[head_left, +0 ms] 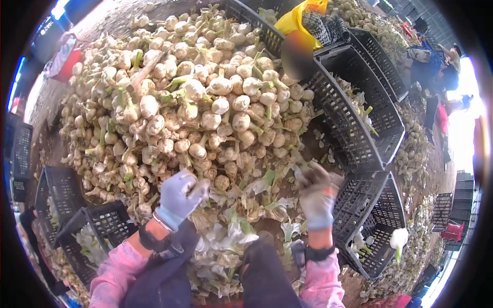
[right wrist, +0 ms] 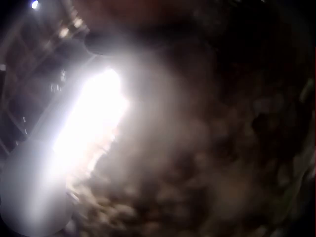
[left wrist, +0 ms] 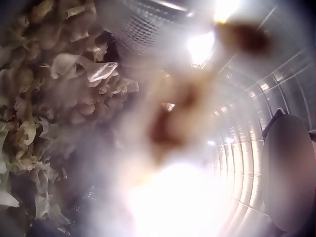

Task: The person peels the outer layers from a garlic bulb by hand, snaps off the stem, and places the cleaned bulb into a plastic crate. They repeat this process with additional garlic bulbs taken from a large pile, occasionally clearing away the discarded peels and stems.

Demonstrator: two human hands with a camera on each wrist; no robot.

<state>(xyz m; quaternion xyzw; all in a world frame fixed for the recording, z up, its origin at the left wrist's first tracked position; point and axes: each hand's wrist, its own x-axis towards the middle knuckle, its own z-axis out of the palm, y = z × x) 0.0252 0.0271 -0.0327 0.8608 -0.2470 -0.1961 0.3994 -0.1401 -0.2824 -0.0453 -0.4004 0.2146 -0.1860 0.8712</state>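
Note:
In the head view my left hand [head_left: 179,196], in a pale glove, is at the near edge of a large heap of garlic bulbs [head_left: 210,121]. Its fingers are curled, and I cannot tell whether anything is between the soiled fingertips. My right hand [head_left: 317,197], gloved with brown-stained fingers, is blurred beside a black crate [head_left: 354,197], its fingers loosely extended. A white peeled bulb [head_left: 398,238] with a green stem shows by the crate's outer side. More white bulbs [head_left: 362,241] lie in that crate. Glare and blur hide the hands' work in both wrist views.
Loose skins [head_left: 231,241] cover the ground between my knees. Black crates stand at the left [head_left: 110,220] and upper right [head_left: 380,97]. A yellow bag [head_left: 298,18] lies across crates at the back. Another person [head_left: 448,69] is at the far right.

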